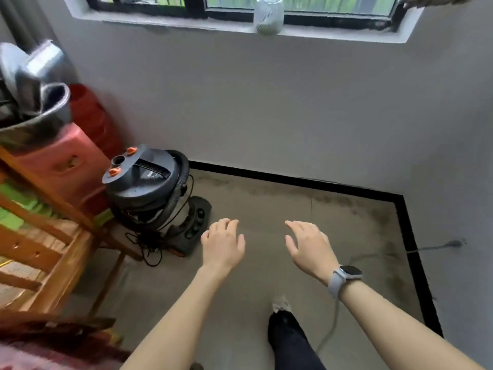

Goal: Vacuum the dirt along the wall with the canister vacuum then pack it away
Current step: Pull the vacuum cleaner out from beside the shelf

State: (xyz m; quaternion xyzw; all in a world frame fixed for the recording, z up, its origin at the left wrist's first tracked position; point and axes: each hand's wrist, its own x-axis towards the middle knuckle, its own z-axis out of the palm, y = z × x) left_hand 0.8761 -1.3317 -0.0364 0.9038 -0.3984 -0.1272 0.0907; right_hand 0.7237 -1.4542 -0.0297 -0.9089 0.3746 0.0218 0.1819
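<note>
Both bare forearms reach forward and slightly inward from the bottom of the view, palms turned down, neither holding anything. The left hand (222, 243) hangs with its fingers loosely curled downward and close together, knuckles uppermost, the thumb tucked along its inner side. The right hand (306, 245) is held level with it and a little apart, its fingers relaxed and gently bent, spread slightly and pointing forward-left, the thumb standing clear below them; its wrist carries a grey-strapped watch (346, 275), and a dark-trousered leg (290, 340) shows below between the two arms.
</note>
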